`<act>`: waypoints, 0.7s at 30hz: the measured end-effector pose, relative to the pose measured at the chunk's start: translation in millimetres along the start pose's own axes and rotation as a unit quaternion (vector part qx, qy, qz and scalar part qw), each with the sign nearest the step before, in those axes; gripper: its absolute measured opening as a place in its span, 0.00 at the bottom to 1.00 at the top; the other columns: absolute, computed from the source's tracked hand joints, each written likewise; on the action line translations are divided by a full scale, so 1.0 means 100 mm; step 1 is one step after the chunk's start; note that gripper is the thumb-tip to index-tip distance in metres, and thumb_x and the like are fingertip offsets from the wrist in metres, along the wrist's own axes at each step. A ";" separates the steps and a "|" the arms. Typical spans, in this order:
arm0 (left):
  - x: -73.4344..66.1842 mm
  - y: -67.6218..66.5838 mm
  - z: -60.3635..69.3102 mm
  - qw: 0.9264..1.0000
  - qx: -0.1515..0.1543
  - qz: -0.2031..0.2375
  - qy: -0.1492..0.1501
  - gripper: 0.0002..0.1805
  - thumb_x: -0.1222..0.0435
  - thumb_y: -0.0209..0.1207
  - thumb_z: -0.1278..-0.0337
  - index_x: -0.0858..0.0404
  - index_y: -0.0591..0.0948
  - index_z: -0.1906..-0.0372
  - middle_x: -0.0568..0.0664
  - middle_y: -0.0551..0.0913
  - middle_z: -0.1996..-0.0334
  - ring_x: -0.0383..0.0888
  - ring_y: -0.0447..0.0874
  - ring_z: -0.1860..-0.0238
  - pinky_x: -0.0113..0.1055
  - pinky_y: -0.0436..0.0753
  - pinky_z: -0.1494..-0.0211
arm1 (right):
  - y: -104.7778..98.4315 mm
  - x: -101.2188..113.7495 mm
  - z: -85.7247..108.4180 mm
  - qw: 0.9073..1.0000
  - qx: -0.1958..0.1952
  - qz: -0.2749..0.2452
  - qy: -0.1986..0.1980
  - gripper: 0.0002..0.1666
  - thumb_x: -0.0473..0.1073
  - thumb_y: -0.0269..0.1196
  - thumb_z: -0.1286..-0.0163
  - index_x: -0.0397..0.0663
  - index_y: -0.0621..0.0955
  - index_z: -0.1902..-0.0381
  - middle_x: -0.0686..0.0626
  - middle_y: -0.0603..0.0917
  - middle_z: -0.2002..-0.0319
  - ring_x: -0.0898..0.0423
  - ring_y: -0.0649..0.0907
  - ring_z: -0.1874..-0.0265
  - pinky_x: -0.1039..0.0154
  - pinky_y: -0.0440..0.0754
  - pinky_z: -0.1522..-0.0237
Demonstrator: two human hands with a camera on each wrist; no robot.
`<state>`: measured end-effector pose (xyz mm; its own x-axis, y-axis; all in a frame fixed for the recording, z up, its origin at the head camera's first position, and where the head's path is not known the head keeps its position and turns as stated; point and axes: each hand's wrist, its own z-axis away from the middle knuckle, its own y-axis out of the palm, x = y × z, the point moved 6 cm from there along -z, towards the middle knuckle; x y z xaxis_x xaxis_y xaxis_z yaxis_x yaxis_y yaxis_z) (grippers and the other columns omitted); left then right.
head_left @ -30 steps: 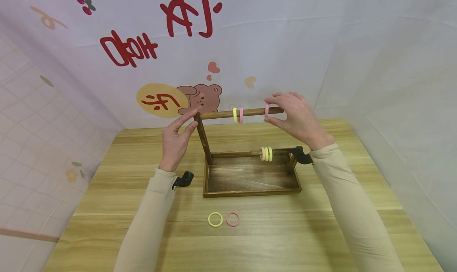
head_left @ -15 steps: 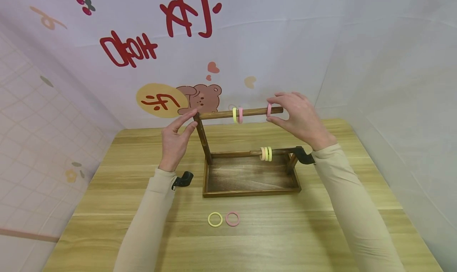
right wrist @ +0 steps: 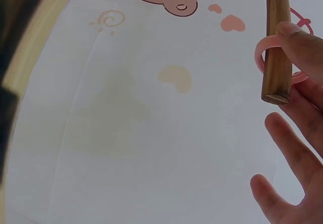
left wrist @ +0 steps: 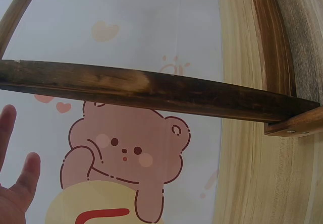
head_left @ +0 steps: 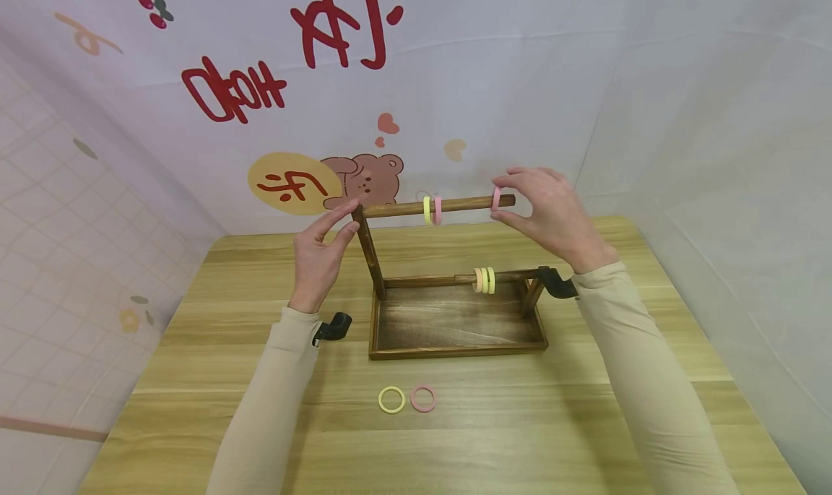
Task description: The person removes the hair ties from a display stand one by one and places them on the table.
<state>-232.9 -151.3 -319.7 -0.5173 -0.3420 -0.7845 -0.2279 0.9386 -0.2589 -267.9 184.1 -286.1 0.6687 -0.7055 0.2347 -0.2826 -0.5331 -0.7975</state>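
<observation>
My right hand (head_left: 549, 213) pinches a pink ring (head_left: 496, 198) between thumb and finger. In the right wrist view this ring (right wrist: 260, 55) encircles the upper wooden bar (right wrist: 276, 80), just short of its free end. Farther left on the same bar hang a yellow ring (head_left: 427, 210) and another pink ring (head_left: 438, 210). My left hand (head_left: 317, 260) has its fingers extended beside the top of the wooden post (head_left: 369, 249); whether they touch it, I cannot tell. The left wrist view shows two of its fingers (left wrist: 28, 176) below the post, gripping nothing.
Several yellow and pale orange rings (head_left: 484, 280) hang on the lower bar (head_left: 425, 281). Below it is the rack's tray base (head_left: 448, 321). A yellow ring (head_left: 392, 387) and a pink ring (head_left: 424, 410) lie flat on the table (head_left: 494, 437). A printed curtain (head_left: 520, 105) stands behind.
My right hand has slid the pinched pink ring rightward along the upper bar toward its free end. The left hand and the other rings have stayed put.
</observation>
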 end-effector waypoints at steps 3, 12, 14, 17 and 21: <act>-0.05 0.00 0.01 1.000 0.001 0.002 -0.001 0.18 0.74 0.64 0.32 0.69 0.84 0.39 0.58 0.84 0.40 0.50 0.78 0.33 0.44 0.73 0.27 | -0.01 -0.01 0.01 1.000 0.000 0.001 0.003 0.31 0.43 0.79 0.39 0.38 0.83 0.40 0.40 0.86 0.43 0.41 0.77 0.34 0.41 0.63 0.26; -0.05 -0.01 0.01 1.000 0.001 0.004 -0.001 0.18 0.74 0.64 0.33 0.68 0.84 0.39 0.60 0.84 0.41 0.50 0.79 0.33 0.43 0.73 0.27 | -0.04 -0.05 0.05 1.000 -0.006 0.000 0.005 0.31 0.43 0.78 0.39 0.37 0.83 0.40 0.39 0.86 0.43 0.40 0.77 0.34 0.41 0.63 0.26; -0.05 -0.01 0.01 1.000 0.001 0.003 0.000 0.18 0.74 0.64 0.33 0.68 0.84 0.39 0.60 0.84 0.41 0.50 0.79 0.33 0.43 0.73 0.27 | -0.06 -0.06 0.06 1.000 -0.008 0.000 0.006 0.31 0.42 0.78 0.39 0.37 0.83 0.40 0.39 0.86 0.43 0.40 0.78 0.35 0.42 0.63 0.26; -0.05 -0.01 0.01 1.000 0.000 0.001 0.003 0.18 0.74 0.64 0.33 0.68 0.85 0.39 0.60 0.84 0.41 0.50 0.79 0.33 0.42 0.73 0.27 | -0.08 -0.08 0.08 1.000 -0.014 -0.002 0.008 0.31 0.41 0.79 0.39 0.37 0.83 0.40 0.39 0.86 0.43 0.39 0.78 0.35 0.42 0.64 0.26; -0.06 -0.01 0.01 1.000 -0.001 0.000 0.004 0.18 0.74 0.65 0.33 0.68 0.85 0.40 0.60 0.85 0.41 0.51 0.79 0.33 0.42 0.73 0.27 | -0.11 -0.09 0.11 1.000 -0.028 -0.001 0.002 0.30 0.40 0.79 0.40 0.37 0.84 0.42 0.39 0.87 0.44 0.39 0.78 0.36 0.44 0.65 0.26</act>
<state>-228.9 -150.1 -315.2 -0.5240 -0.3424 -0.7799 -0.2301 0.9385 -0.2574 -263.6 201.5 -285.4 0.6665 -0.7062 0.2389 -0.3190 -0.5598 -0.7648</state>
